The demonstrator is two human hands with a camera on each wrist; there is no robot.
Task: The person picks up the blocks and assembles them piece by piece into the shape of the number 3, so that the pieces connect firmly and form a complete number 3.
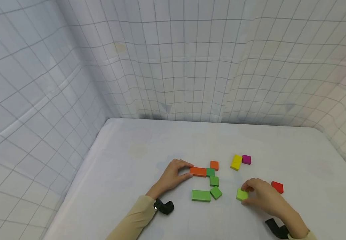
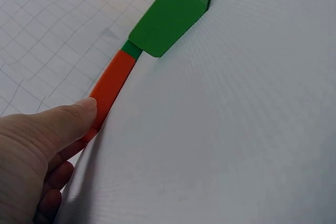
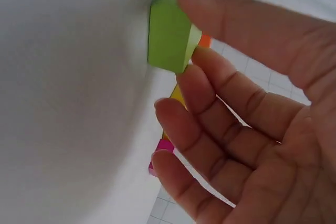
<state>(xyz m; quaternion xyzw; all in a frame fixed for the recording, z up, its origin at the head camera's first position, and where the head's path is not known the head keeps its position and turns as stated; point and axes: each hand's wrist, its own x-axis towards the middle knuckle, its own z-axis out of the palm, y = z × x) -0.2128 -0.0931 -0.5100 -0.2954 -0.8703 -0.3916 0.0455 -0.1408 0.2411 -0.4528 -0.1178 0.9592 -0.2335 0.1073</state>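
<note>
My left hand [image 1: 173,174] pinches a long orange block [image 1: 198,171] near its left end, thumb on the near side. That block's right end meets a dark green cube-like block [image 1: 210,172]. In the left wrist view the thumb presses the orange block [image 2: 112,87], and a larger-looking green block [image 2: 168,19] stands closer to the camera. A lime green block [image 1: 242,194] is between the thumb and fingertips of my right hand [image 1: 262,195]. The right wrist view shows the thumb over the lime block's [image 3: 169,35] upper end; whether it touches the table is unclear.
Below the dark green block come a green block [image 1: 214,181], a turned green block [image 1: 216,192] and a long green block [image 1: 201,195]. A small orange block [image 1: 214,165] lies above. Yellow [image 1: 236,162], purple [image 1: 246,159] and red [image 1: 277,187] blocks lie to the right on the white table [image 1: 125,200].
</note>
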